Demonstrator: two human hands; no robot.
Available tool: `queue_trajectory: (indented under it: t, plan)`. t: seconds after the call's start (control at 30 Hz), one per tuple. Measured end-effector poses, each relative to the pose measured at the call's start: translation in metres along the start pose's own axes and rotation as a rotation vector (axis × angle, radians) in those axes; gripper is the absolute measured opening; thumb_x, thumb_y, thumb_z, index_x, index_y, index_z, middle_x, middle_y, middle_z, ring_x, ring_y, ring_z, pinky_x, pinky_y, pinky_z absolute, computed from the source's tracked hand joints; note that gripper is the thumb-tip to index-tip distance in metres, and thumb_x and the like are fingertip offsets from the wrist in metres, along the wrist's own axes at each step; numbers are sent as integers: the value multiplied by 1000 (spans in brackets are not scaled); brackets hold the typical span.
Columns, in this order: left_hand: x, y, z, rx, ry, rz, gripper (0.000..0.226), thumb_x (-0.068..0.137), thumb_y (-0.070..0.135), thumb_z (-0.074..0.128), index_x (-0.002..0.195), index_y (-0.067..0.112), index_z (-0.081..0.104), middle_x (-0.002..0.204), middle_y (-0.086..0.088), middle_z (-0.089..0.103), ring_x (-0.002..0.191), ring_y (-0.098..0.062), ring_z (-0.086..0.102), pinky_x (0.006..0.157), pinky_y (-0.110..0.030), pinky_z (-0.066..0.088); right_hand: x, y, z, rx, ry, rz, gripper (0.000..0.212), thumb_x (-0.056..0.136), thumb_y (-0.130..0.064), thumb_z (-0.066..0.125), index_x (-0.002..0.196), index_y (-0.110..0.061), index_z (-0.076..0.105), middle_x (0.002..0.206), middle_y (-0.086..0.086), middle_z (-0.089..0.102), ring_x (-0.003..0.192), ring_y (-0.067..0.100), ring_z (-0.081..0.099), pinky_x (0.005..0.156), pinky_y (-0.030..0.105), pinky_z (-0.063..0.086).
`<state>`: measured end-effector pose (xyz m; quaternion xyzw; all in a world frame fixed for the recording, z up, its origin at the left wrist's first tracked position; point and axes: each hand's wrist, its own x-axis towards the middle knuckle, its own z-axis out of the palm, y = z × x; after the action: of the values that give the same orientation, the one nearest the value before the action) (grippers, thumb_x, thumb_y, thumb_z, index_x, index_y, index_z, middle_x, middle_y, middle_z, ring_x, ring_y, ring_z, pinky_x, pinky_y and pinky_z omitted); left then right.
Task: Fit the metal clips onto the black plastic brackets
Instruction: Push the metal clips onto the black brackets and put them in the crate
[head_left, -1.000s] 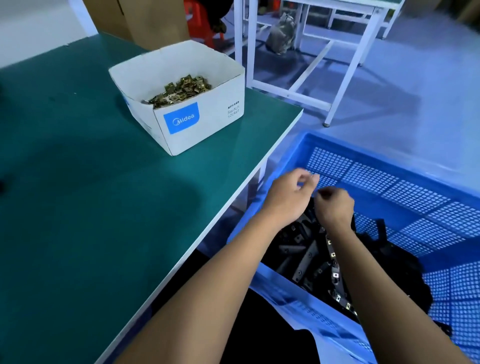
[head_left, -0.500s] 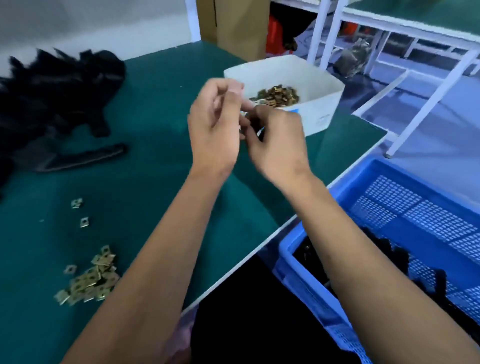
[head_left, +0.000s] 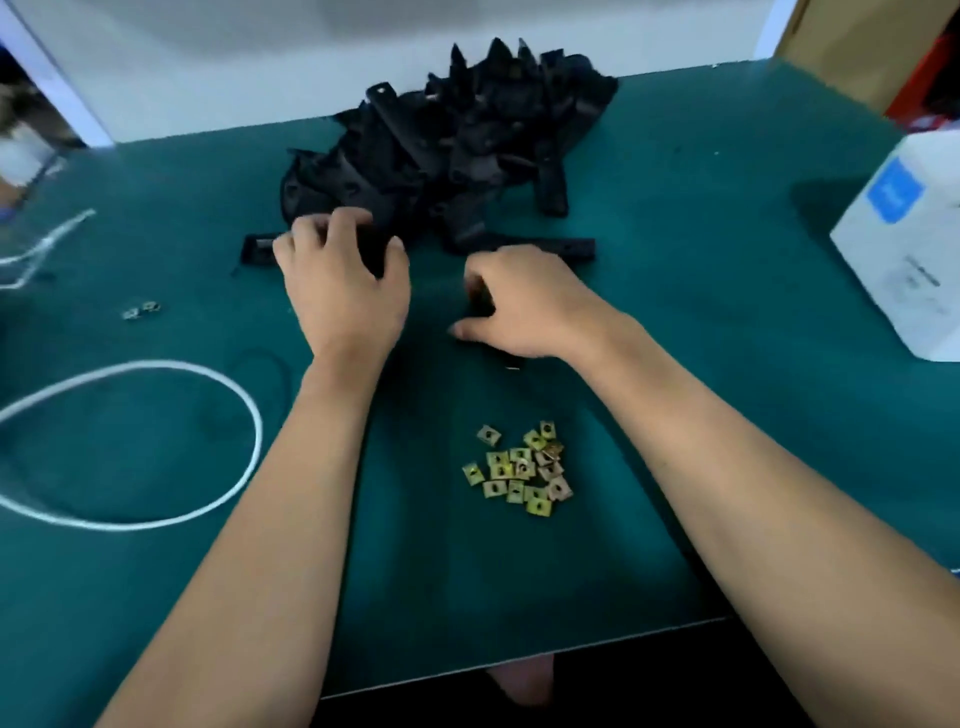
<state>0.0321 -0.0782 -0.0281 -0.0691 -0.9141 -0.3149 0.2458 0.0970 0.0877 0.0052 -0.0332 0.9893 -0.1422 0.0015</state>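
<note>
A heap of black plastic brackets (head_left: 467, 135) lies at the back of the green table (head_left: 701, 364). My left hand (head_left: 343, 291) is at the heap's near edge, and its fingers and thumb grip a black bracket (head_left: 375, 249). My right hand (head_left: 524, 306) is just to the right, curled round another black bracket (head_left: 480, 301) held against the table. A small pile of brass-coloured metal clips (head_left: 519, 470) lies closer to me, between my forearms. Two loose clips (head_left: 140, 310) lie at the far left.
A long black bracket (head_left: 566, 247) lies flat behind my right hand. A white cord (head_left: 254, 431) loops across the left of the table. A white box (head_left: 904, 249) stands at the right edge. The table's front edge (head_left: 519, 660) is close to my body.
The view has swung left from the blue crate to the table. Both hands rose from the crate, met in the air, then came down at the bracket heap, each taking a bracket.
</note>
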Motion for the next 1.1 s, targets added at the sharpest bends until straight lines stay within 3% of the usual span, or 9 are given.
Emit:
queue_trajectory:
  t: [0.17,0.23,0.33,0.47,0.57,0.7,0.77,0.87,1.1]
  plan:
    - [7,-8,2,75,-208,-177,48,81,18,67,128,29,64,155,-6,29,140,-36,26,110,-39,34,7,-1,-22,-10,-241,2,29,77,-34,89,100,-25,73,87,-12,67,77,8,64,63,22,49]
    - [9,-9,0,63,-119,-179,58,75,1,61,128,23,62,146,-13,35,128,-37,35,106,-27,31,7,1,-23,20,-251,-15,22,79,-25,89,97,-26,76,84,-13,68,77,5,65,61,20,48]
    - [13,-20,-8,8,-38,-193,60,77,-8,53,132,15,61,136,-15,45,120,-33,47,104,-29,40,5,6,-17,119,-226,-33,13,84,-18,84,91,-24,76,80,-11,71,66,4,69,60,19,53]
    - [18,-29,-14,44,73,-165,44,88,1,53,127,15,69,128,-10,59,119,-32,52,96,-30,40,-2,20,0,299,-20,-42,13,97,-21,69,88,-19,77,75,-6,72,52,5,67,54,9,44]
    - [17,-23,-20,136,271,-66,23,97,19,53,108,5,67,109,-12,65,106,-35,51,81,-33,32,-10,31,6,465,44,-20,13,100,-20,66,90,-20,75,78,-3,72,56,9,68,62,17,51]
    - [15,-9,-26,-351,576,78,24,103,20,57,93,-2,58,81,-1,56,74,-9,46,69,-20,32,-16,38,12,645,83,-21,8,98,-13,68,95,-17,75,87,-3,73,60,10,68,67,19,55]
    - [11,3,-18,-657,482,17,13,105,18,56,100,5,55,78,14,54,69,1,50,69,-16,42,-17,39,16,715,116,-16,8,96,-9,69,96,-14,75,83,-7,72,59,8,65,64,17,53]
    - [-1,22,0,-1110,179,-278,13,110,18,46,107,5,49,84,-6,66,72,-12,69,71,-33,57,-17,39,21,790,164,3,8,92,-5,74,88,-12,73,73,-10,70,58,6,62,62,17,50]
    - [-3,20,15,-1392,-189,-634,27,110,30,46,124,7,45,112,-16,74,98,-22,76,78,-41,62,-12,42,24,942,184,27,13,97,0,66,92,-9,74,76,6,75,65,10,68,65,21,54]
